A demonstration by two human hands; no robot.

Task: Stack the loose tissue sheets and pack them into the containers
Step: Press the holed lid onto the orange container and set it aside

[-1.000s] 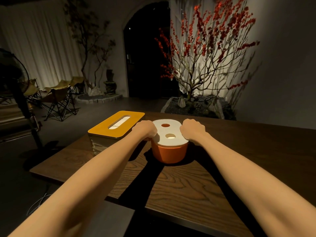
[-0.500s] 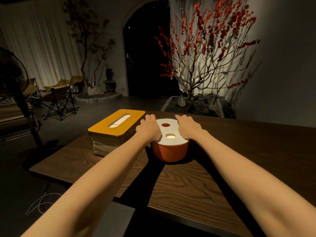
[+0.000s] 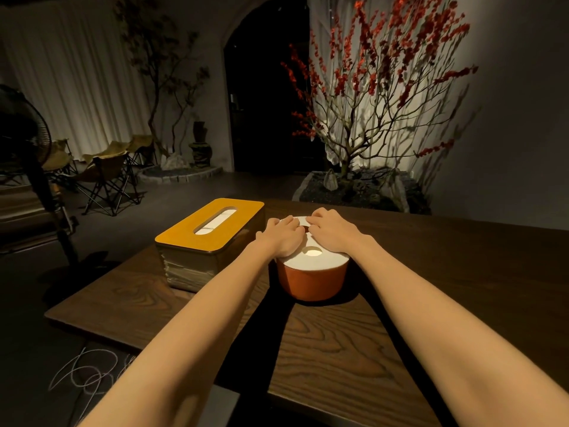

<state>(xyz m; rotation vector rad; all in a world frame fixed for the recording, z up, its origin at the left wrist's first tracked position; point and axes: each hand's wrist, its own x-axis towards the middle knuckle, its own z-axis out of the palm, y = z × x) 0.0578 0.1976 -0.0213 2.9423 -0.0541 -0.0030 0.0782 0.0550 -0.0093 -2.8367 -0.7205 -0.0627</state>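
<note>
From my feed I see two bare forearms, no sleeves reaching past the elbows. My left hand (image 3: pixel 281 238) and right hand (image 3: pixel 331 232) wear no gloves, rings or watch.

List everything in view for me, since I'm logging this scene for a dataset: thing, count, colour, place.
table: 1, dark brown wood, foreground
rectangular tissue box: 1, dark body, yellow slotted lid, table's left part
round container: 1, orange, right of the box
round lid: 1, white, two holes, on the round container
blossom tree: 1, red flowers, in a planter behind the table
folding chairs: about 3, yellowish, left background
fan: 1, black, far left
curtain: 1, white, left back wall
cable: 1, pale, floor lower left
left hand: 1, resting on the lid's left side
right hand: 1, resting on the lid's right side
</note>
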